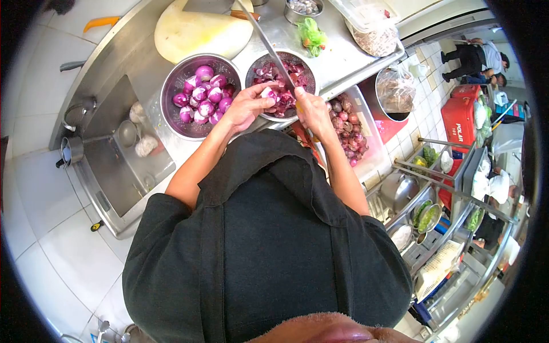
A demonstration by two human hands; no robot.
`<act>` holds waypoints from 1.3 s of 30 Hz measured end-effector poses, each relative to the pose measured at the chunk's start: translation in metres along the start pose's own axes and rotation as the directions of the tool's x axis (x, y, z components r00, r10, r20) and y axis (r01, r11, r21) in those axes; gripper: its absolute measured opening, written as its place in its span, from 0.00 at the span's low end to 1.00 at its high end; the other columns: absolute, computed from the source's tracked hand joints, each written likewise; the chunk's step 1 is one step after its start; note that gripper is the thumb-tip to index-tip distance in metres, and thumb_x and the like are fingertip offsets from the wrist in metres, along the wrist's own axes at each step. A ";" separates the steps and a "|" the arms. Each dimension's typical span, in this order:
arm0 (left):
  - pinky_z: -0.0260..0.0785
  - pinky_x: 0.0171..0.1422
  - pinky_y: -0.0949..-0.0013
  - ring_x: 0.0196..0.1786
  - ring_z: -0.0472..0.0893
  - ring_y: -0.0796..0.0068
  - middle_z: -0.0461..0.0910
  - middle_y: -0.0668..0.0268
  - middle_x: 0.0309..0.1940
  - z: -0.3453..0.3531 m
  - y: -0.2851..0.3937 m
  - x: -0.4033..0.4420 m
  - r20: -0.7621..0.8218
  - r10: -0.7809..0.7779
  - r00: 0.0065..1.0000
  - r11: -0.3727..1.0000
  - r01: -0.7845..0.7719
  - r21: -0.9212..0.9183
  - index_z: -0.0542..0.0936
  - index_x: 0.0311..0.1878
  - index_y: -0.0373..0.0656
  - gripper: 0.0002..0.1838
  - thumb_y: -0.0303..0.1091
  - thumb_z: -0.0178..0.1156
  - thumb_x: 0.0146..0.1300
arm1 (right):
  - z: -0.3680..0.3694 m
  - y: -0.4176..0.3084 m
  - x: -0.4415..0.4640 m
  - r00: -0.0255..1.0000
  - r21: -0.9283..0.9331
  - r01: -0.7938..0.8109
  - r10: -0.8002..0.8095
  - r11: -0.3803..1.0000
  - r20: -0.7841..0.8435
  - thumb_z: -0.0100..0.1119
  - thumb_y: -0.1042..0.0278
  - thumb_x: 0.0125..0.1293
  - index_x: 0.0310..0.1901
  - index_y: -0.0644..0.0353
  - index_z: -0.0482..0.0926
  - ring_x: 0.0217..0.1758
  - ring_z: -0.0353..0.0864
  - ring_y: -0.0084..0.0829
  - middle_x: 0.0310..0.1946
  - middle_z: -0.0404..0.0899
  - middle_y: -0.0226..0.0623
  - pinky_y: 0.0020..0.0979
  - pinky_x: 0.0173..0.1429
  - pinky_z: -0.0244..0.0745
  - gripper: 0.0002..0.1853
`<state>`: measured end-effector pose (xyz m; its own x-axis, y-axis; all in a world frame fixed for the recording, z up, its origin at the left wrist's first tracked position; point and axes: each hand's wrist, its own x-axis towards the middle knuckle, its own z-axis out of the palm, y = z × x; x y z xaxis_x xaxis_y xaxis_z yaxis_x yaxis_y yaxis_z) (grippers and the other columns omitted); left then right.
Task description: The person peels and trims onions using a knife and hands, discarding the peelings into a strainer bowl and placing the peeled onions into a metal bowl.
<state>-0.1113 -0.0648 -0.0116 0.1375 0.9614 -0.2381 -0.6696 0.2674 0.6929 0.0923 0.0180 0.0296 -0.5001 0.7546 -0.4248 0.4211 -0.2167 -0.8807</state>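
My left hand [249, 107] is closed around a red onion [267, 93], partly hidden by the fingers. Close by on the right, my right hand [312, 112] grips a long knife [267, 44], its blade slanting up and away to the left. Both hands are at the near rim of a metal colander [312, 67] holding dark red onion skins [293, 74]. Left of it, a larger metal colander [167, 103] contains several peeled purple onions [205, 95]. Beside my right forearm, unpeeled red onions [347, 127] fill a clear plastic bin [372, 140].
A pale round cutting board [191, 31] lies at the back of the steel counter, near a green net bag [310, 35] and a tub [374, 40]. A sink [108, 166] is at left. Metal racks [434, 177] stand at right; people [477, 60] are farther off.
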 end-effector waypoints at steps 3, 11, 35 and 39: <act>0.80 0.51 0.69 0.54 0.83 0.72 0.80 0.64 0.57 -0.004 -0.001 -0.002 0.011 -0.011 1.000 1.000 0.011 0.008 0.71 0.69 0.38 0.27 0.27 0.64 0.67 | -0.003 -0.007 -0.002 0.997 0.027 -0.076 0.076 0.997 -0.017 0.51 0.37 0.75 0.24 0.56 0.71 0.20 0.64 0.17 0.15 0.65 0.24 0.25 0.25 0.58 0.30; 0.80 0.40 0.75 0.45 0.84 0.75 0.82 0.63 0.50 -0.004 -0.007 0.006 -0.160 0.067 0.985 0.988 -0.043 0.150 0.73 0.64 0.37 0.25 0.29 0.68 0.64 | 0.013 0.019 0.006 0.953 -0.154 0.266 -0.284 0.952 -0.105 0.52 0.42 0.75 0.65 0.64 0.74 0.61 0.81 0.37 0.56 0.82 0.51 0.33 0.64 0.71 0.32; 0.79 0.45 0.73 0.44 0.84 0.77 0.83 0.65 0.47 -0.001 -0.010 0.001 -0.153 0.122 0.981 0.973 -0.088 0.211 0.74 0.64 0.36 0.28 0.22 0.70 0.59 | 0.024 0.007 0.000 0.986 0.071 0.058 -0.046 0.996 -0.159 0.51 0.40 0.75 0.25 0.62 0.75 0.23 0.66 0.21 0.17 0.69 0.27 0.29 0.28 0.61 0.31; 0.80 0.48 0.72 0.46 0.84 0.76 0.83 0.65 0.48 0.000 -0.006 0.000 -0.126 0.130 0.983 0.971 -0.101 0.218 0.73 0.65 0.36 0.29 0.23 0.69 0.61 | 0.025 0.016 0.013 0.983 0.043 0.059 -0.050 0.997 -0.177 0.50 0.40 0.75 0.24 0.61 0.75 0.21 0.66 0.21 0.17 0.70 0.29 0.29 0.27 0.61 0.31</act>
<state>-0.1067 -0.0669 -0.0157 -0.0438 0.9723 -0.2294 -0.5045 0.1767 0.8452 0.0739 0.0088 0.0049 -0.3787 0.8623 -0.3362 0.3584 -0.1982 -0.9123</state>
